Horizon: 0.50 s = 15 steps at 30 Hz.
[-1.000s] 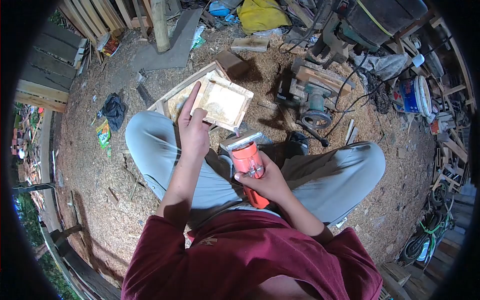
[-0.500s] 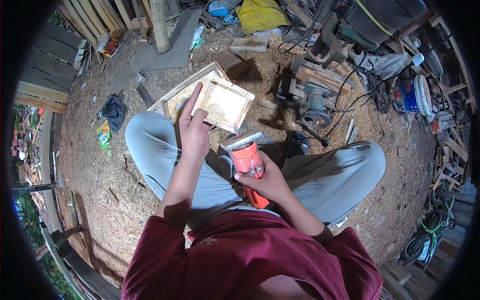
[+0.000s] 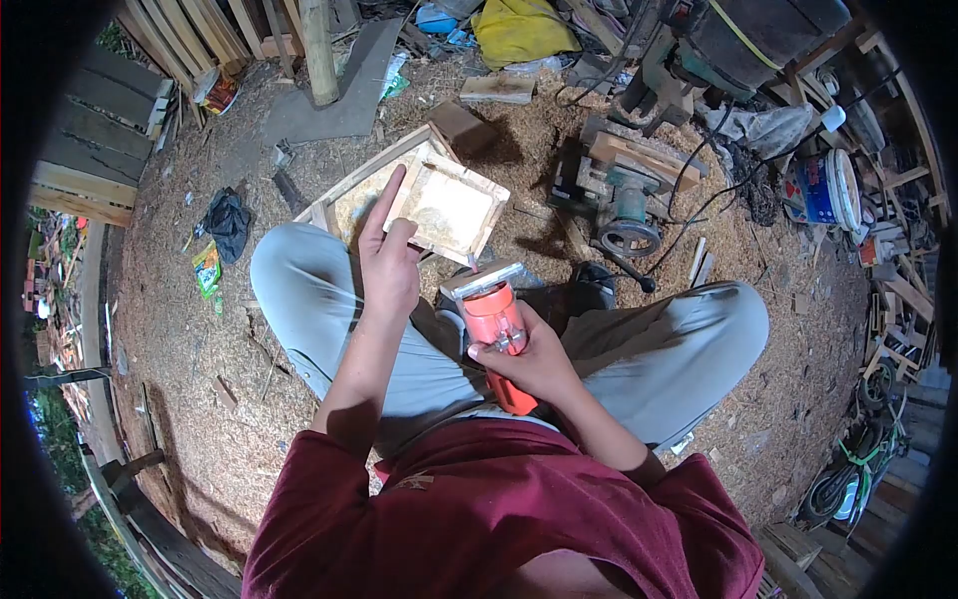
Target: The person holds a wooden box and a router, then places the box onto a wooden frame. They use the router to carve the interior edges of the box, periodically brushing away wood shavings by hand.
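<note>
An orange tool (image 3: 496, 329), pale wooden frame (image 3: 449, 207), grey trousers (image 3: 309, 290), maroon shirt (image 3: 499, 509), yellow cloth (image 3: 519, 30).

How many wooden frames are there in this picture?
2. One small wooden frame is in the left hand. A bigger frame lies on the sawdust behind it, partly covered. The right hand holds an orange tool. More frames may be hidden.

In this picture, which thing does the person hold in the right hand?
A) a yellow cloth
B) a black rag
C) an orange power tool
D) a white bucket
C: the right hand is closed around the orange power tool above the lap, while the left hand holds the wooden frame.
</note>
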Tool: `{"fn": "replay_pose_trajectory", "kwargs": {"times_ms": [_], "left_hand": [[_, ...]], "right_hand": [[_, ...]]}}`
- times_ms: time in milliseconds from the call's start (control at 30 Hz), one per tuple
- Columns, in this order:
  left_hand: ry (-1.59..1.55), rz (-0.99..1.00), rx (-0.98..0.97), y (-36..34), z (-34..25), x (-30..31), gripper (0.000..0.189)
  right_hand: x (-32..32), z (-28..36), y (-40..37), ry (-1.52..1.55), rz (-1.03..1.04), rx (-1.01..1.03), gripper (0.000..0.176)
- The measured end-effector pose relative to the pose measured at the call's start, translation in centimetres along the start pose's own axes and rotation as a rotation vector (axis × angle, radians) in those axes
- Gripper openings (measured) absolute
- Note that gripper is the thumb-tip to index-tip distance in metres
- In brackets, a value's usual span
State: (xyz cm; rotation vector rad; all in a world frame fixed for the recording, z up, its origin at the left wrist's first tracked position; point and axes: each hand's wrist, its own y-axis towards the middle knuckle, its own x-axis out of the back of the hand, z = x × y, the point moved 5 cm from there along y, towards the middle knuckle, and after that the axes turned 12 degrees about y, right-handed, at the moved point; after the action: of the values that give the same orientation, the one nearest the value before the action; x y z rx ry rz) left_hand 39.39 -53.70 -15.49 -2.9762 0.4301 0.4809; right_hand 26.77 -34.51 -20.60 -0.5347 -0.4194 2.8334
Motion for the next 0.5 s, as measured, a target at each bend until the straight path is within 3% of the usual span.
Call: {"fn": "replay_pose_trajectory", "kwargs": {"times_ms": [500], "left_hand": [[0.006,0.008,0.014,0.21,0.75,0.42,0.066]], "right_hand": [[0.05,-0.21,0.08,0.002,-0.009,-0.003,0.062]]}}
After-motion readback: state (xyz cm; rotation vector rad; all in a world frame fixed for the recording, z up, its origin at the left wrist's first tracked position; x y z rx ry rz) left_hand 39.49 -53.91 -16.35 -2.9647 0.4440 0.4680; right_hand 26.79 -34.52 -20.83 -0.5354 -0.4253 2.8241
